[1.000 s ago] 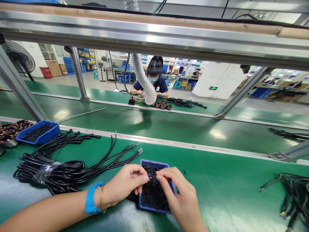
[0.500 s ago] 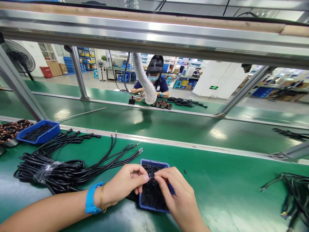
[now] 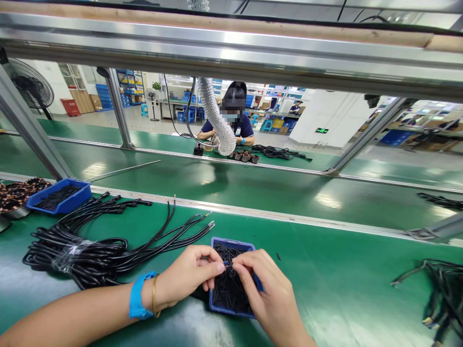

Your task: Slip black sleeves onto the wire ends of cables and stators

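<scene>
1. A tiny blue-tipped piece (image 3: 224,263) sits at the fingertips of the left hand (image 3: 186,272) and right hand (image 3: 265,284); the hands are close together and both seem to pinch it, though it's hard to be sure at this size.
2. Directly beneath, a blue tray (image 3: 233,243) holds short black sleeves (image 3: 227,294), on a green conveyor belt (image 3: 325,250).
3. At 9 o'clock from the tray lies a taped bundle of black cables (image 3: 75,253); at 3 o'clock, loose black cables (image 3: 441,294).
4. At 12 o'clock, a co-worker (image 3: 246,127) sits beyond the belt.

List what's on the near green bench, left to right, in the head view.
Blue tray, bundled black cables, left hand, small blue tray, right hand, loose black cables.
</scene>
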`<state>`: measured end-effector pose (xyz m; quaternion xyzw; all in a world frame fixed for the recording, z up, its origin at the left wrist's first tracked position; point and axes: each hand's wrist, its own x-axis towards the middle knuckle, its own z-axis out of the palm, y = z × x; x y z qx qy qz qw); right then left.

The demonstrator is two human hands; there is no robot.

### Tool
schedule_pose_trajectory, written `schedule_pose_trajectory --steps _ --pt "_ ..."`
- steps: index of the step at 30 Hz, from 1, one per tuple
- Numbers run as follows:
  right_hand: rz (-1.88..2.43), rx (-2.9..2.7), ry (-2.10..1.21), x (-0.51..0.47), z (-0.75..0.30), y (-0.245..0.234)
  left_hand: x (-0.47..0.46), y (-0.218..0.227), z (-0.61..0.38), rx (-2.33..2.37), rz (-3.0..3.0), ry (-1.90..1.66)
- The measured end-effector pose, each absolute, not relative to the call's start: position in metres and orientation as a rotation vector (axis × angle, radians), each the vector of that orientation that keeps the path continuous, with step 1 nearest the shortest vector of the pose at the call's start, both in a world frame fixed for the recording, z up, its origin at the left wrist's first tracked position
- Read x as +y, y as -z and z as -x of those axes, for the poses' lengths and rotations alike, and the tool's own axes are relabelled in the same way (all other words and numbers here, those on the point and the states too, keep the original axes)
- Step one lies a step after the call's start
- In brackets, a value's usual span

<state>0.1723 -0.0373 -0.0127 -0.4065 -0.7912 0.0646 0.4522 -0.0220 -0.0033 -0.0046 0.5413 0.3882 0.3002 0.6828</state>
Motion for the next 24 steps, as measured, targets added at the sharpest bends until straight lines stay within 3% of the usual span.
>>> schedule_pose_trajectory --steps 10,17,24 --pt "1.035 -1.778 -0.217 -0.0322 -0.1692 0.0137 -0.0040 0.0047 0.0229 0.887 -1.240 -0.668" --pt "1.132 -1.613 -0.436 -0.0368 -0.1685 0.0098 -0.0045 0.0067 0.0222 0.897 -1.257 -0.600" --pt "1.107 -1.637 -0.362 -0.0375 -0.1670 0.0067 -0.0044 0.0079 0.0231 0.869 -1.260 -0.604"
